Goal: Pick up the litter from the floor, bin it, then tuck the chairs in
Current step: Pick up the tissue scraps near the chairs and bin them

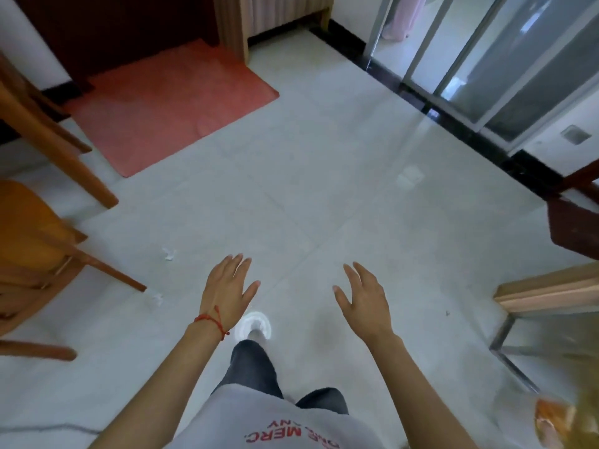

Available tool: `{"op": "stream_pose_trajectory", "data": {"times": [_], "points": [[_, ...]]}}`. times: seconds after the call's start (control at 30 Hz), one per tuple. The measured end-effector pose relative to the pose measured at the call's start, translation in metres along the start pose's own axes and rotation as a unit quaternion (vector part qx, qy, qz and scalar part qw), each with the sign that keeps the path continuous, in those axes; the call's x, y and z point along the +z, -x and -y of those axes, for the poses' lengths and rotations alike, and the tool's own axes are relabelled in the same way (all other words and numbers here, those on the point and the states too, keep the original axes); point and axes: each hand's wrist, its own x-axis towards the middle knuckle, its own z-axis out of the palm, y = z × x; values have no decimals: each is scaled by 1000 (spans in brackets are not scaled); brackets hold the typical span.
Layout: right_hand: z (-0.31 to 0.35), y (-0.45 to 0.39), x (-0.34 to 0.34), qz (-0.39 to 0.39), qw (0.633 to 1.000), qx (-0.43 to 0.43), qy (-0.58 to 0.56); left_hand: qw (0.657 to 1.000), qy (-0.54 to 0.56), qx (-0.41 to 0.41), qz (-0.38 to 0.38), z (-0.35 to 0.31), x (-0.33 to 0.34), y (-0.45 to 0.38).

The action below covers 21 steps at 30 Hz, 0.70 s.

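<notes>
Two small white scraps of litter lie on the pale tiled floor: one scrap ahead and to the left, another scrap nearer, close to a chair leg. A wooden chair stands at the left edge, pulled out, its legs splayed toward the scraps. My left hand, with a red string on the wrist, hovers open with fingers spread, to the right of the scraps. My right hand is open too, held out in front, holding nothing. No bin is in view.
A second wooden chair or table leg slants at the upper left. A red mat lies by the far wall. A sliding glass door runs along the right. A glass-topped table corner juts in at right. My white shoe steps forward.
</notes>
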Motion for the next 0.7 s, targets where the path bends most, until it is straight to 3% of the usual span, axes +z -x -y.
{"op": "stream_pose_trajectory", "data": {"times": [0.4, 0.7], "points": [[94, -154, 3, 99, 980, -167, 44, 982, 46, -172, -55, 58, -40, -60], [154, -282, 4, 198, 909, -351, 106, 910, 102, -376, -142, 60, -46, -90]]}}
